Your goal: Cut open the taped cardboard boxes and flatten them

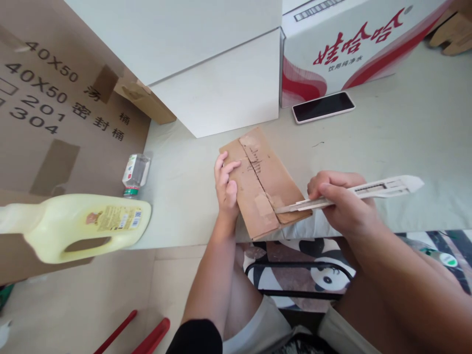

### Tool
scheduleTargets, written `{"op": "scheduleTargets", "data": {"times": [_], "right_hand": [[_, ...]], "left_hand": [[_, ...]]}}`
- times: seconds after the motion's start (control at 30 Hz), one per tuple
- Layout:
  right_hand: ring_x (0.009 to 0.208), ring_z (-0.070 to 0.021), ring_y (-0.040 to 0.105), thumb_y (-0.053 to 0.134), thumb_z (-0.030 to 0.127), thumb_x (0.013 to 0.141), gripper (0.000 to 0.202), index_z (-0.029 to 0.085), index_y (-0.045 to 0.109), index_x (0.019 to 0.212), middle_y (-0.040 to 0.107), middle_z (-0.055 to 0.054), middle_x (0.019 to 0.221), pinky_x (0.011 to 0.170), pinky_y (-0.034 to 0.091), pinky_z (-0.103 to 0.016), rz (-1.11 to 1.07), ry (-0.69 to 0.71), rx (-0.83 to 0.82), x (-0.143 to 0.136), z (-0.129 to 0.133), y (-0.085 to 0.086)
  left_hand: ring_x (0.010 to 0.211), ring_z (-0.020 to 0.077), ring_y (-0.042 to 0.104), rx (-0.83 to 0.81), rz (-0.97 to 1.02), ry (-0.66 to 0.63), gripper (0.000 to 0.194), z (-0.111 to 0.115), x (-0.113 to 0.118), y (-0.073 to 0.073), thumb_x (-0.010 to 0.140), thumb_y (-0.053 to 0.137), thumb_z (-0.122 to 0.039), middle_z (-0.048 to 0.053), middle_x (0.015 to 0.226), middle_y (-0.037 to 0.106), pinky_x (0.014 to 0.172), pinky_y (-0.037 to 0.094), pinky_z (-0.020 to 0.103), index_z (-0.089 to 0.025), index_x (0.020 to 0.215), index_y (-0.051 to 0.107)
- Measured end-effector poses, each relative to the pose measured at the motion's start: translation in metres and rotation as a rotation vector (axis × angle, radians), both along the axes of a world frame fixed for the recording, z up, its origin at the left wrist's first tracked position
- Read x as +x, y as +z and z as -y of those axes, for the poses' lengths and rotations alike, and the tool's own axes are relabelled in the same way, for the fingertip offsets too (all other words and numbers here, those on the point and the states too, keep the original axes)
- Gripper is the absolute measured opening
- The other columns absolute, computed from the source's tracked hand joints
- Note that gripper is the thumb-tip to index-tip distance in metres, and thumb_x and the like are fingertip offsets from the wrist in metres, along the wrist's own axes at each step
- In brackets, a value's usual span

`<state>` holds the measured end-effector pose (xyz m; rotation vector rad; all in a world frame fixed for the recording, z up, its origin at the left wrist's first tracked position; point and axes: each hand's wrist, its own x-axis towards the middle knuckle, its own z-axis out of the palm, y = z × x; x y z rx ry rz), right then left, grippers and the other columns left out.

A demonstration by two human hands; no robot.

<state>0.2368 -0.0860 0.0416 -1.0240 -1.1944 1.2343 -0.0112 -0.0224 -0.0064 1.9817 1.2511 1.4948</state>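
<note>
A small brown cardboard box (245,189) lies tilted near the front edge of the table, with a seam along its top and tape at both ends of it. My left hand (226,182) grips the box's left side, thumb and fingers resting on its top and edge. In my right hand (337,196) is a white utility knife (387,187), fingers wrapped round its handle. The knife's blade reaches the taped seam at the box's near end, where a flap looks slightly lifted. How deep the tip sits I cannot tell.
A phone (324,107) lies beyond the box, before a red-and-white carton (354,49) and a white box (228,98). To the left are a clear bottle (135,174), a yellow jug (88,221) and a large printed carton (55,108). The table's front edge (424,230) runs close to my forearms.
</note>
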Motion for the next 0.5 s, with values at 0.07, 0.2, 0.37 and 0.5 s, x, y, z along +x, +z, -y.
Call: {"op": "scheduleTargets", "data": {"times": [0.07,0.2,0.37,0.5], "right_hand": [[0.045,-0.0152,0.042,0.060,0.038,0.084,0.036,0.023,0.059,0.052,0.044,0.000,0.044,0.046,0.028,-0.032,-0.091,0.037,-0.012,-0.001,-0.001,0.000],[0.038,-0.0139,0.032,0.062,0.041,0.082,0.038,0.025,0.056,0.048,0.034,0.001,0.038,0.043,0.024,-0.033,-0.248,-0.005,0.014,0.000,-0.010,0.007],[0.035,-0.0140,0.027,0.052,0.064,0.085,0.044,0.028,0.049,0.059,0.028,0.005,0.040,0.041,0.027,-0.033,-0.241,-0.155,-0.021,0.015,-0.027,0.000],[0.039,-0.0122,0.041,0.059,0.065,0.088,0.039,0.028,0.056,0.077,0.042,0.007,0.050,0.042,0.031,-0.031,-0.196,-0.365,-0.081,0.015,-0.030,-0.015]], "left_hand": [[0.147,0.0337,0.043,-0.002,-0.011,0.012,0.055,0.000,0.000,0.000,0.097,0.034,-0.066,0.013,0.151,0.049,0.122,0.033,0.056,-0.025,0.117,0.065],[0.148,0.0330,0.042,-0.008,-0.020,0.008,0.056,-0.001,-0.001,0.000,0.097,0.034,-0.067,0.012,0.151,0.049,0.124,0.030,0.055,-0.026,0.119,0.065],[0.149,0.0328,0.042,-0.001,0.030,0.022,0.058,-0.007,-0.013,-0.005,0.095,0.035,-0.071,0.011,0.149,0.052,0.124,0.031,0.054,-0.026,0.114,0.066],[0.153,0.0317,0.037,-0.037,0.164,0.108,0.063,-0.020,-0.039,-0.020,0.091,0.033,-0.077,0.008,0.151,0.052,0.122,0.039,0.050,-0.027,0.114,0.063]]}}
